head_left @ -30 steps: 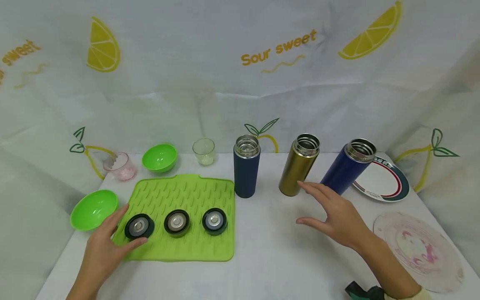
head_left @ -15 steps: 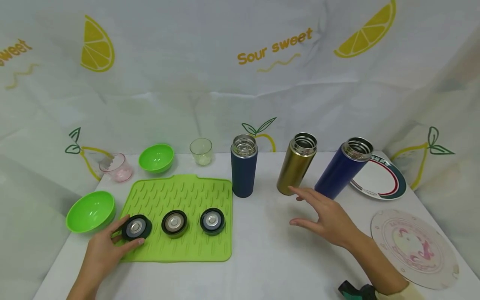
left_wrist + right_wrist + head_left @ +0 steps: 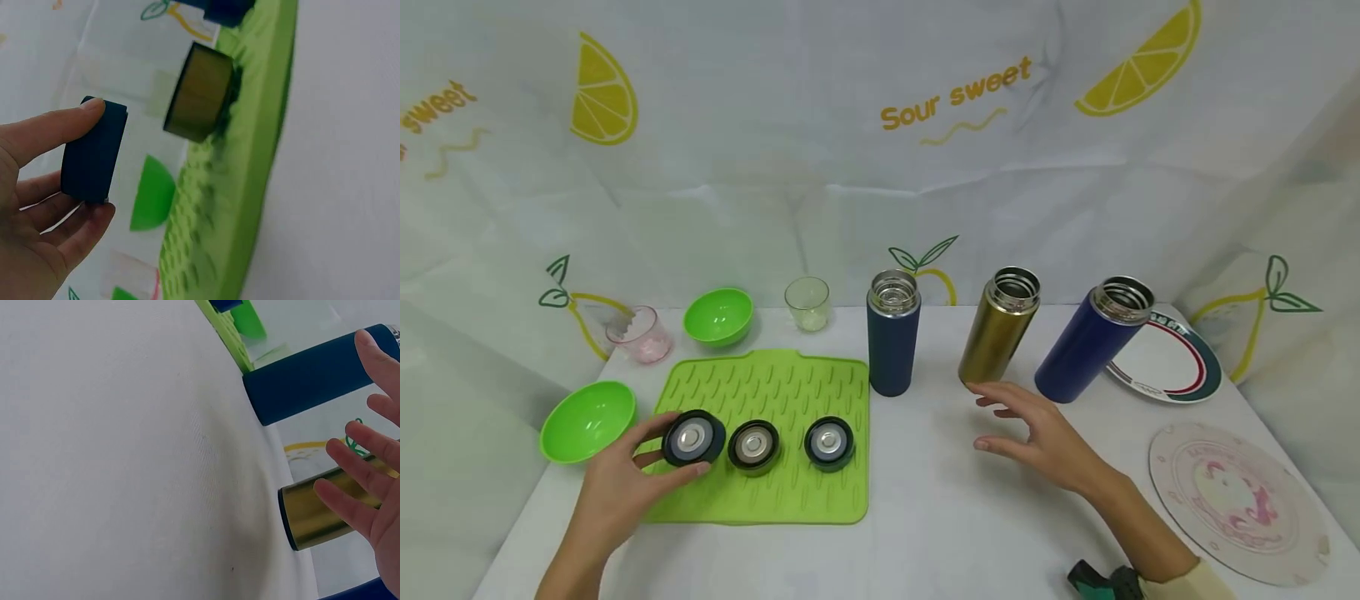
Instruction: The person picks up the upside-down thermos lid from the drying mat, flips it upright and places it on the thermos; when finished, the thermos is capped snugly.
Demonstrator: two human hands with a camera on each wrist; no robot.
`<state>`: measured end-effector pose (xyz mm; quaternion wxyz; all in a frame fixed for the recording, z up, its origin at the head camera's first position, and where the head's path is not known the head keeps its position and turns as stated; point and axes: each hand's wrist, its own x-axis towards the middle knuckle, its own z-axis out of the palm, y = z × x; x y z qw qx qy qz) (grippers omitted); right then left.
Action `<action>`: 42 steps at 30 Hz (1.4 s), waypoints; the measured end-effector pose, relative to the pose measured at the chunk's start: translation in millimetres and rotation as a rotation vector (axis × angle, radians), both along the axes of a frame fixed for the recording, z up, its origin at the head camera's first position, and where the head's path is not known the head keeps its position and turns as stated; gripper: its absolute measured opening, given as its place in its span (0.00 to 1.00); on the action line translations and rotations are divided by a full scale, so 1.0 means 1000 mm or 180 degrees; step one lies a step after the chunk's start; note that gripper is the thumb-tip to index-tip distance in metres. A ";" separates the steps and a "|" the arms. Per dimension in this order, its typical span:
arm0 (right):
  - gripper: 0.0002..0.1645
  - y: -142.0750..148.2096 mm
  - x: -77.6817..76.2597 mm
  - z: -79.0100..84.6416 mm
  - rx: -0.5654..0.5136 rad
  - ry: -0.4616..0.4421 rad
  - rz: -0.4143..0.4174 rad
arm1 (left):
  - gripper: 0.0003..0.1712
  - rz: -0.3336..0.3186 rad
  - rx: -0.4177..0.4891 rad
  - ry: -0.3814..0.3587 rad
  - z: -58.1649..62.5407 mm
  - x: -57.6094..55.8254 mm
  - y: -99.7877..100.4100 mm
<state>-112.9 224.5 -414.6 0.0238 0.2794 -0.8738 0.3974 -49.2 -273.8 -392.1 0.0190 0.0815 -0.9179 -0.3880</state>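
My left hand (image 3: 625, 475) pinches a dark blue bottle lid (image 3: 94, 153) between thumb and fingers; in the left wrist view it is raised off the mat. On the green ridged mat (image 3: 760, 500) lie two more lids, a gold-sided lid (image 3: 754, 447) and a dark lid (image 3: 829, 443), undersides up. My right hand (image 3: 1037, 437) hovers with fingers spread and holds nothing, in front of the gold bottle (image 3: 997, 329). Left of that stands a dark blue bottle (image 3: 892, 337), and right of it a brighter blue bottle (image 3: 1086, 346). All three bottles have uncovered mouths.
Two green bowls (image 3: 587, 421), a pink glass (image 3: 643, 337) and a clear glass (image 3: 808, 308) stand left and behind the mat. At the right lie a white plate with a dark green rim (image 3: 1202, 367) and a round pink-patterned mat (image 3: 1232, 508). A printed curtain (image 3: 775, 208) hangs behind.
My left hand has closed on the leftmost lid, lifted it and brought it rightward beside the gold-sided lid. My right hand has drifted slightly left.
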 end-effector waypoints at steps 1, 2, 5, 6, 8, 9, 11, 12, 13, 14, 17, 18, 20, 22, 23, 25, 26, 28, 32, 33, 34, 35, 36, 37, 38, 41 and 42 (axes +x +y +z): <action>0.39 -0.001 -0.001 0.000 -0.0018 0.0004 0.0011 | 0.47 -0.0055 0.0065 0.0043 0.005 -0.001 0.007; 0.39 -0.003 -0.001 0.001 -0.0032 0.0008 0.0019 | 0.47 -0.0120 0.0110 0.0101 0.011 -0.003 0.015; 0.38 -0.008 -0.004 0.002 -0.0091 0.0009 0.0053 | 0.45 -0.0407 0.0188 0.0357 0.025 -0.009 0.039; 0.38 -0.010 -0.004 0.003 -0.0109 0.0013 0.0065 | 0.45 -0.0509 0.0192 0.0455 0.029 -0.011 0.047; 0.38 -0.014 -0.005 0.004 -0.0143 0.0027 0.0107 | 0.44 -0.0715 0.0180 0.0648 0.034 -0.017 0.062; 0.38 -0.015 -0.006 0.005 -0.0170 0.0032 0.0129 | 0.43 -0.0824 0.0189 0.0720 0.036 -0.020 0.068; 0.38 -0.019 -0.007 0.006 -0.0226 0.0050 0.0173 | 0.42 -0.0999 0.0189 0.0814 0.039 -0.027 0.081; 0.38 -0.021 -0.008 0.007 -0.0258 0.0054 0.0196 | 0.42 -0.1077 0.0203 0.0838 0.040 -0.030 0.087; 0.38 -0.023 -0.008 0.008 -0.0287 0.0061 0.0217 | 0.42 -0.1156 0.0228 0.0856 0.040 -0.034 0.093; 0.38 -0.025 -0.009 0.009 -0.0316 0.0064 0.0237 | 0.42 -0.1222 0.0242 0.0865 0.040 -0.037 0.098; 0.37 -0.030 -0.011 0.011 -0.0363 0.0075 0.0285 | 0.42 -0.1366 0.0301 0.0887 0.038 -0.046 0.112; 0.37 -0.032 -0.011 0.012 -0.0374 0.0074 0.0300 | 0.42 -0.1405 0.0338 0.0885 0.037 -0.048 0.116; 0.36 -0.035 -0.012 0.014 -0.0390 0.0071 0.0332 | 0.43 -0.1459 0.0397 0.0881 0.034 -0.052 0.124; 0.36 -0.039 -0.012 0.015 -0.0412 0.0053 0.0357 | 0.43 -0.1510 0.0471 0.0866 0.032 -0.054 0.130; 0.36 -0.041 -0.013 0.016 -0.0425 0.0049 0.0369 | 0.43 -0.1534 0.0495 0.0856 0.030 -0.055 0.134; 0.36 -0.043 -0.013 0.018 -0.0449 0.0031 0.0378 | 0.42 -0.1581 0.0556 0.0846 0.028 -0.057 0.140; 0.36 -0.045 -0.013 0.019 -0.0465 0.0022 0.0377 | 0.42 -0.1601 0.0567 0.0839 0.027 -0.058 0.144; 0.36 -0.047 -0.013 0.020 -0.0489 0.0005 0.0367 | 0.42 -0.1630 0.0594 0.0820 0.025 -0.060 0.150; 0.36 -0.051 -0.013 0.022 -0.0535 -0.0037 0.0368 | 0.42 -0.1703 0.0625 0.0810 0.021 -0.062 0.162; 0.35 -0.052 -0.013 0.022 -0.0554 -0.0046 0.0376 | 0.42 -0.1725 0.0631 0.0821 0.021 -0.063 0.164; 0.35 -0.052 -0.013 0.022 -0.0565 -0.0059 0.0387 | 0.42 -0.1753 0.0629 0.0832 0.020 -0.063 0.166; 0.35 -0.053 -0.013 0.022 -0.0577 -0.0066 0.0403 | 0.42 -0.1783 0.0622 0.0844 0.020 -0.063 0.168; 0.34 -0.054 -0.012 0.022 -0.0585 -0.0072 0.0414 | 0.43 -0.1809 0.0617 0.0848 0.020 -0.063 0.169; 0.34 -0.055 -0.012 0.022 -0.0591 -0.0072 0.0432 | 0.43 -0.1835 0.0607 0.0865 0.020 -0.063 0.170; 0.33 -0.056 -0.012 0.021 -0.0599 -0.0077 0.0450 | 0.43 -0.1844 0.0593 0.0861 0.020 -0.063 0.172; 0.33 -0.058 -0.011 0.020 -0.0616 -0.0086 0.0488 | 0.42 -0.1883 0.0580 0.0848 0.019 -0.062 0.174; 0.32 -0.059 -0.011 0.020 -0.0625 -0.0088 0.0502 | 0.42 -0.1893 0.0573 0.0840 0.019 -0.062 0.174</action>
